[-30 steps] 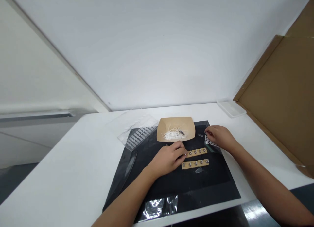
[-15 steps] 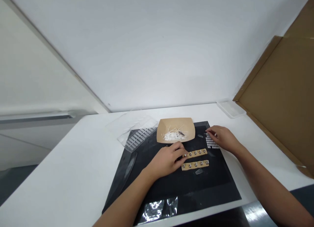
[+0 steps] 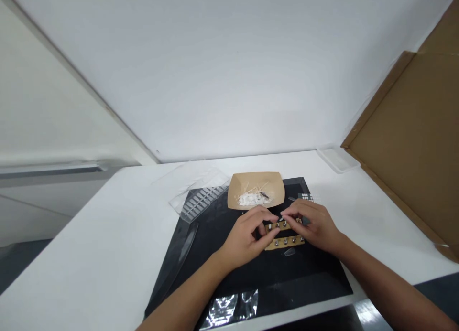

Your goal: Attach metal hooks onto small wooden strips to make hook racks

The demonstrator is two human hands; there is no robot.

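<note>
My right hand point(image 3: 312, 224) pinches a small white adhesive dot point(image 3: 281, 218) between thumb and fingertips, just above the farther tan strip point(image 3: 281, 224). This strip carries a row of small metal studs, with a white dot on the one at its left end. My left hand point(image 3: 245, 235) is at that strip's left part, index finger and thumb apart with a gap between them. A second tan strip with studs point(image 3: 281, 243) lies parallel and closer to me. In front of it rests a loose clear nail tip point(image 3: 290, 251). My right hand partly covers the sheet of white dots point(image 3: 306, 197).
Behind my hands stands a brown paper tray point(image 3: 238, 184) with white bits and thin sticks. A clear nail-tip tray point(image 3: 201, 204) lies across the back left corner of the black mat point(image 3: 229, 269). A translucent lid point(image 3: 339, 160) and cardboard point(image 3: 405, 144) are at the right.
My right hand has moved left from the dot sheet to the farther strip, bringing a white dot. My left fingers have parted slightly at the strip's left end.
</note>
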